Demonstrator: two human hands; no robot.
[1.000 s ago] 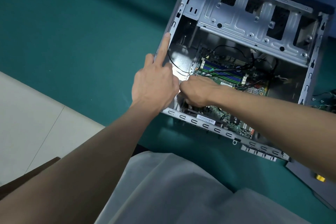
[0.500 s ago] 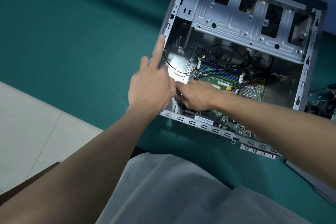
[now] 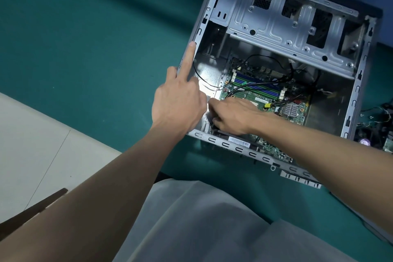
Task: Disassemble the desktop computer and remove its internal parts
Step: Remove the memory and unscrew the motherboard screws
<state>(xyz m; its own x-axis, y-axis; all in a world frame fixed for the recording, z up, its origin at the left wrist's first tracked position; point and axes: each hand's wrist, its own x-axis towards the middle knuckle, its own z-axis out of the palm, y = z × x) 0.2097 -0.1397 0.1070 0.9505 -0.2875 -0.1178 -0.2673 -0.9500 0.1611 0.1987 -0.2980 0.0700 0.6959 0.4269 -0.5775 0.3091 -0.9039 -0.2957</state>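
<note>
The open grey computer case [image 3: 251,152] lies on a green mat [image 3: 95,38]. Inside it sit the green motherboard [image 3: 258,87] with blue and green memory slots, loose black cables [image 3: 265,57] and a small silver heatsink [image 3: 292,109]. My left hand [image 3: 178,102] holds the case's left wall: index finger straight along the rim, thumb outside, other fingers curled over into the case. My right hand [image 3: 231,115] reaches into the case, fingers curled down at the motherboard's near-left corner. Its fingertips and whatever they touch are hidden.
An empty metal drive cage [image 3: 276,27] spans the far side of the case. Removed boards and wires [image 3: 378,132] lie on the mat at the right edge. A slotted bracket [image 3: 299,178] sticks out below the near rim. Pale floor tiles [image 3: 32,144] lie left.
Both hands stay where they were: left index on the rim, right hand at the motherboard corner. Only my view has shifted a little.
</note>
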